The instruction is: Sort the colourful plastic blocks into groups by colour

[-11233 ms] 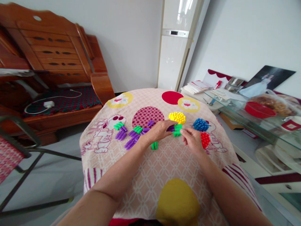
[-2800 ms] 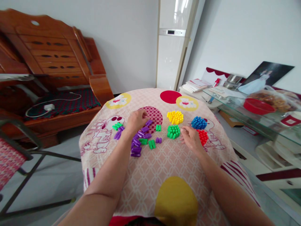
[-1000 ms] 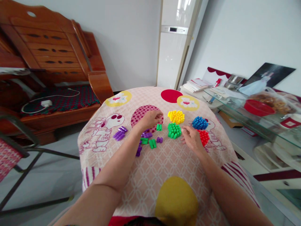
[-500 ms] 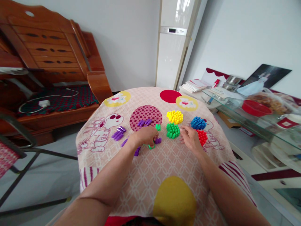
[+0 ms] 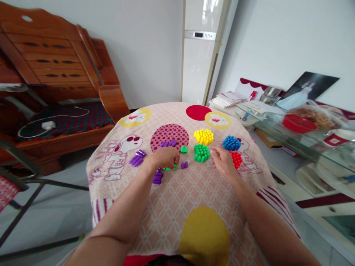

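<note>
On the cloth-covered table [image 5: 199,199] lie small coloured plastic sticks. My left hand [image 5: 166,157] is closed, fingers pointing down, over green plastic sticks [image 5: 169,168] that are partly hidden under it. Purple sticks lie around it: a group [image 5: 137,158] to the left, more [image 5: 168,143] behind, some [image 5: 157,178] by the wrist and a pair [image 5: 184,165] to the right. A green pair [image 5: 183,149] lies beyond that. My right hand [image 5: 222,160] rests open, its fingertips beside a green bundle [image 5: 201,153]. Close by are yellow [image 5: 203,136], blue [image 5: 232,143] and red [image 5: 236,159] bundles.
A wooden bench [image 5: 55,74] with a white charger [image 5: 48,125] stands at the left. To the right, a glass-topped cabinet [image 5: 318,147] holds papers [image 5: 227,99], a red bowl [image 5: 298,124] and a photo [image 5: 307,90]. A tall white unit [image 5: 198,66] stands behind the table.
My left hand has shifted left with the green sticks beneath its fingers, uncovering the purple pair. My right hand stays by the green bundle. The view has turned slightly.
</note>
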`<state>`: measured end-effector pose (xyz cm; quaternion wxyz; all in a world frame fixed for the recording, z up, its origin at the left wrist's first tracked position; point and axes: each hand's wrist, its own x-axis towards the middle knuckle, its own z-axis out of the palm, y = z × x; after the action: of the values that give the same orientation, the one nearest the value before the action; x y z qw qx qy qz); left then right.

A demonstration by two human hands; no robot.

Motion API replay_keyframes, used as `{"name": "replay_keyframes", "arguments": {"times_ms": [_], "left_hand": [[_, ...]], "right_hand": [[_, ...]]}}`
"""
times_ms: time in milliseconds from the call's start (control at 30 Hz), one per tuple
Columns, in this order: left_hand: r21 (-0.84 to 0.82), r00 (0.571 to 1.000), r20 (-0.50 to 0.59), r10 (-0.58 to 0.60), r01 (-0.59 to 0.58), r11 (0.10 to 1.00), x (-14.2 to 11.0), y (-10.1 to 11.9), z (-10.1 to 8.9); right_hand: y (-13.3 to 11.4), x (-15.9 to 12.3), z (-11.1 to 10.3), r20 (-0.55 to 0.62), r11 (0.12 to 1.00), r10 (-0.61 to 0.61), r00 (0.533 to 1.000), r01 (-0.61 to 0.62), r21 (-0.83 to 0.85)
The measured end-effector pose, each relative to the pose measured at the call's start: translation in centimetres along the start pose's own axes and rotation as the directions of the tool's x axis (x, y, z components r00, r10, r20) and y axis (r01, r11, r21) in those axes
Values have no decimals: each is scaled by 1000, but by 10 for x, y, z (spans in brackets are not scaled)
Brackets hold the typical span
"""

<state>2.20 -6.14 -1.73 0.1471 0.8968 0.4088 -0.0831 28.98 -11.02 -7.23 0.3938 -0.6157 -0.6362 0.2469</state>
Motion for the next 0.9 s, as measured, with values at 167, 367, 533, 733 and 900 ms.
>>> {"name": "replay_keyframes", "arguments": {"times_ms": [167, 367, 533, 733, 900], "left_hand": [[-2, 1000, 0, 23, -23, 1000, -3, 1, -1], [-239, 954, -297, -38, -36, 970, 0, -13, -8], [-457, 819, -529, -222, -54, 888, 25, 5, 4], [-405, 755, -600, -265, -2, 914, 56, 30, 21], [-391, 788, -566, -244, 4, 920, 62, 29, 28]], "right_hand": [[1, 0, -1, 5, 1000, -14, 1000, 14, -9], [-2, 0, 0, 8, 1000, -3, 1000, 4, -30], [-2, 1, 2, -11, 996, -46, 999, 45, -73], [-2, 1, 1, -17, 995, -66, 998, 65, -78], [0, 1, 1, -13, 995, -67, 998, 66, -74]]}}
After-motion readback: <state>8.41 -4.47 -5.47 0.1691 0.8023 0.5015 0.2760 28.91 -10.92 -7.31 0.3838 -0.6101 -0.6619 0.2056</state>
